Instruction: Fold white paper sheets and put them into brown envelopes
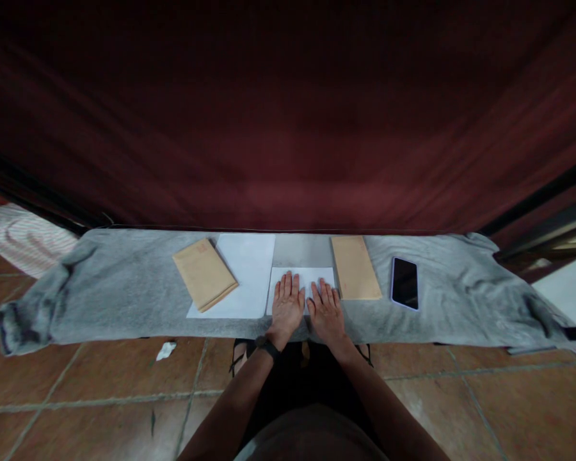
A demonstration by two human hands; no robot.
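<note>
A small white sheet of paper (307,273) lies flat in front of me; whether it is folded I cannot tell. My left hand (288,306) rests palm down on its left part, fingers stretched out. Flat on the right part lies my right hand (325,311), its fingers slightly spread. Both palms hide the lower middle of the paper. To the left is larger white paper (249,275), with a stack of brown envelopes (205,274) partly on top of it. Just right of the small sheet lies a single brown envelope (356,269).
A phone (404,283) with a dark screen lies to the right on the grey cloth (129,288) covering the narrow surface. Behind it hangs a dark red curtain (288,147). A white scrap (166,350) is on the tiled floor (120,371).
</note>
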